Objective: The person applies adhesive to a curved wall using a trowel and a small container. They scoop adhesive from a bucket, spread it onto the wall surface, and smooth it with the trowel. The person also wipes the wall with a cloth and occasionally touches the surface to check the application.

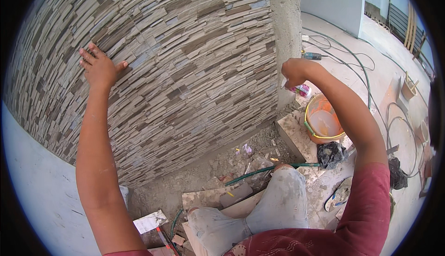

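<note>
My left hand [99, 69] lies against a wall of stacked-stone-look tiles [199, 47] in grey, beige and brown, with its fingers spread and nothing in them. At the wall's right end, beside the bare concrete edge [287, 19], my right hand [295, 72] is closed. A small pale bit shows under its fingers; what it belongs to is hidden. Just below that hand sits a pink-and-white packet or container [301, 90]. An orange bucket [313, 137] with a yellow rim, holding cloudy liquid, stands under my right forearm.
A teal-and-black power tool [312, 56] lies beyond my right hand, among cables and hoses [366, 77]. Black plastic bags [332, 155] and a sandal [339, 194] lie at right. Rubble, tile pieces [151, 221] and a green hose [252, 175] surround my knees.
</note>
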